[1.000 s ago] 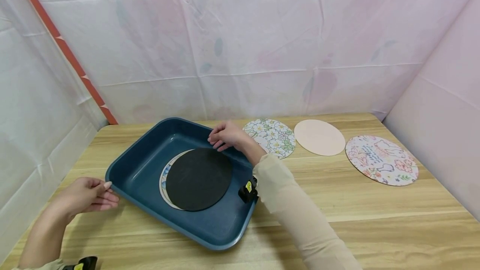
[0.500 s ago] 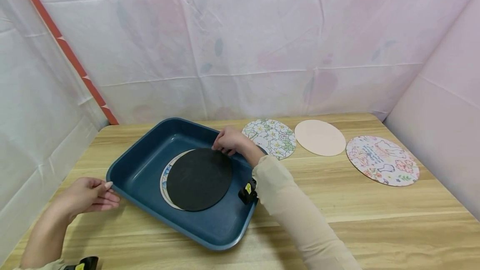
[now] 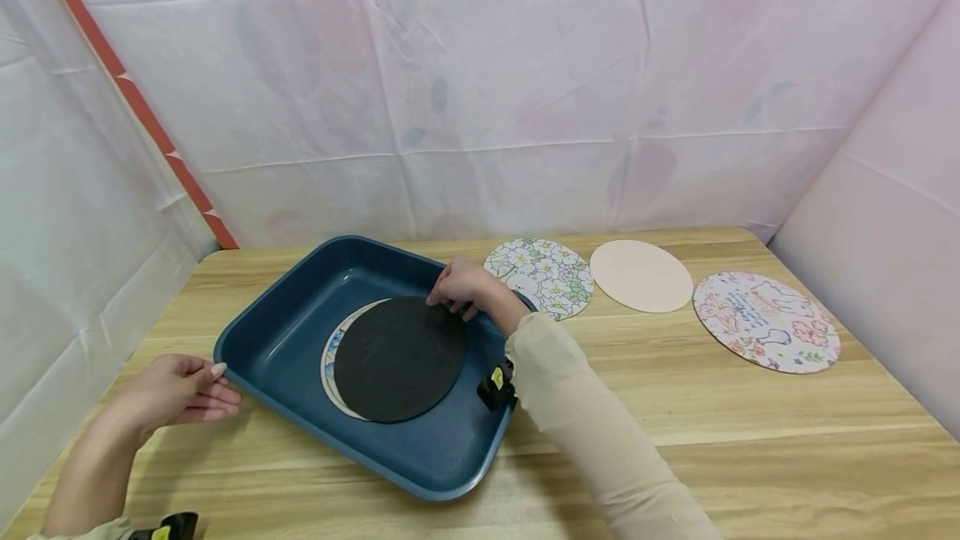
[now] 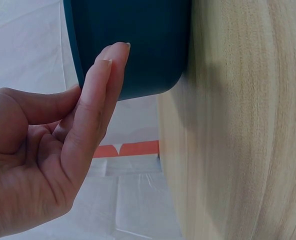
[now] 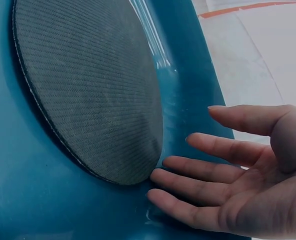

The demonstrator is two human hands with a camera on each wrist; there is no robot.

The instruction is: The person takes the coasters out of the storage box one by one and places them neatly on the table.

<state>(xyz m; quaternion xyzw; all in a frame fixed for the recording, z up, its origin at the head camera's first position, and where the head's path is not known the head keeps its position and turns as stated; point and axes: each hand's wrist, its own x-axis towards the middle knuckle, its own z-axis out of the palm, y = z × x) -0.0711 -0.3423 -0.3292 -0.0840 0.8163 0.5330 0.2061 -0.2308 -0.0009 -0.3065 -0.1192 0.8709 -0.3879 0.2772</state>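
Observation:
A dark blue rectangular tray [image 3: 292, 315] with rounded corners sits at an angle on the wooden table. Inside it lies a round mat [image 3: 399, 361], black ribbed side up, over a second round mat [image 3: 328, 373] whose blue-patterned edge peeks out at the left. My left hand [image 3: 176, 390] pinches the tray's left corner, thumb at the rim and fingers along the outer wall [image 4: 148, 50]. Reaching over the tray's far side, my right hand [image 3: 468, 283] has its fingertips at the far edge of the black mat. In the right wrist view its fingers [image 5: 198, 190] are spread and loosely extended.
Three more round mats lie in a row to the right: a white-flowered one [image 3: 551, 277], a plain peach one [image 3: 641, 276] and a pink-drawn one [image 3: 765, 322]. Pale cloth walls [image 3: 525, 107] enclose the table's back and sides.
My right hand has dropped slightly and shifted a little right, bringing its fingers to the black mat's far edge. The left hand, tray and mats look the same.

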